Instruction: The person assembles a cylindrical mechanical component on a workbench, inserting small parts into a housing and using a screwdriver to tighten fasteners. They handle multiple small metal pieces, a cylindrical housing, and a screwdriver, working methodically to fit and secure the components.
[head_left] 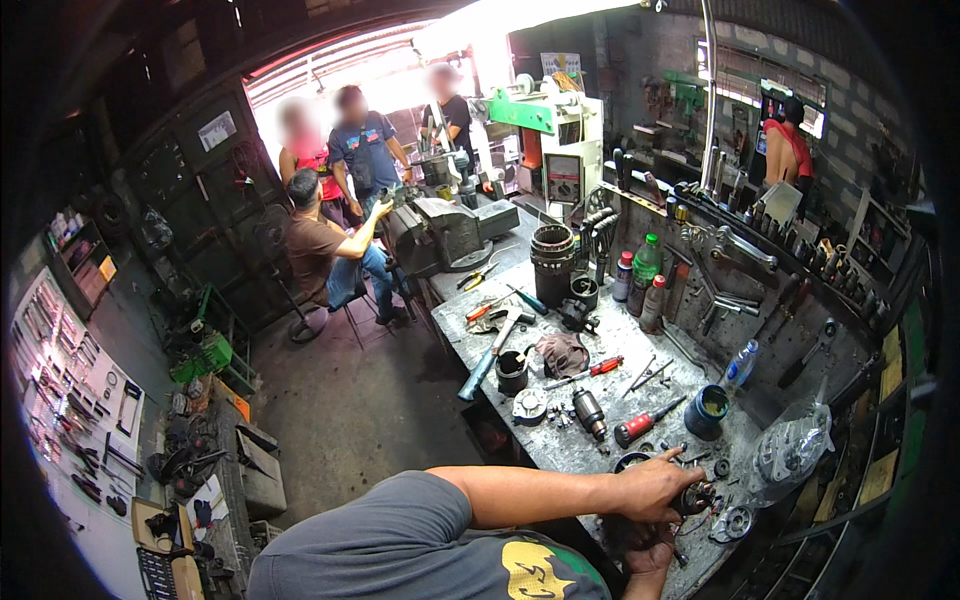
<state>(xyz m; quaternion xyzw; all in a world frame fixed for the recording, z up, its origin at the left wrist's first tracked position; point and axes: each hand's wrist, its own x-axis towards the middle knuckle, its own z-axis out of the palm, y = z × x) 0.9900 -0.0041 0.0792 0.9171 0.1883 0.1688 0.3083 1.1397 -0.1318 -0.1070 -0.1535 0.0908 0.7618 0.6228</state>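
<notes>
Grey, oil-stained metal covers the surface (600,350), and at its near right end a small dark round motor part (697,497) is being worked on with both hands. The left hand (652,487) is laid over the part from the left, fingers curled about it and the forefinger stretched toward the right; its grip is narrow and closed on the part. The right hand (645,548) is seen just below and nearer the body, touching the same part from beneath, though whether its grip is closed cannot be told, since it is largely hidden by the left hand and the surface edge. The part therefore lies directly at the fingertips of the left hand, slightly to the right of the palm, and above the right hand. Its long axis cannot be made out. Loose nuts and a round bearing-like piece (733,524) lie just beside it on the right; a red-handled screwdriver (645,424) and a blue cup (706,410) lie farther off.
</notes>
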